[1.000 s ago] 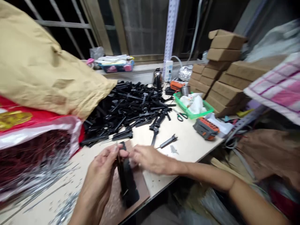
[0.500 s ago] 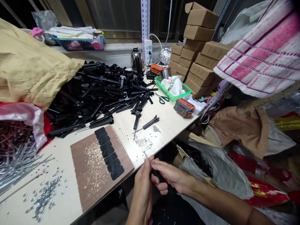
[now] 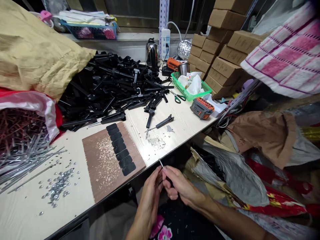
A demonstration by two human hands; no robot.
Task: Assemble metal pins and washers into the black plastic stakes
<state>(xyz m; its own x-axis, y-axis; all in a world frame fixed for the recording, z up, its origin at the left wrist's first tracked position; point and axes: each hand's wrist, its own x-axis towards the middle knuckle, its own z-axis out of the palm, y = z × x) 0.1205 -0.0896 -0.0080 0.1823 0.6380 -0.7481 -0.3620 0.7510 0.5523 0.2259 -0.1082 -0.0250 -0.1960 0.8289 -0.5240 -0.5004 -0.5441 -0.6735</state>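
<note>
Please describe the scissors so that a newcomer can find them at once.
On the pale table, find the green basket. The scissors lie beside it, to the left. Their looped green handles set them apart from the heaped black parts.

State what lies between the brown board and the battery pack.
Two black parts with thin metal rods, a small grey scrap and a pale crumbly patch lie on the table there, as the head view shows.

Black clothing [image 3: 190, 221] carries pink flowers [image 3: 165, 232], and both forearms [image 3: 227, 215] are bare.
</note>
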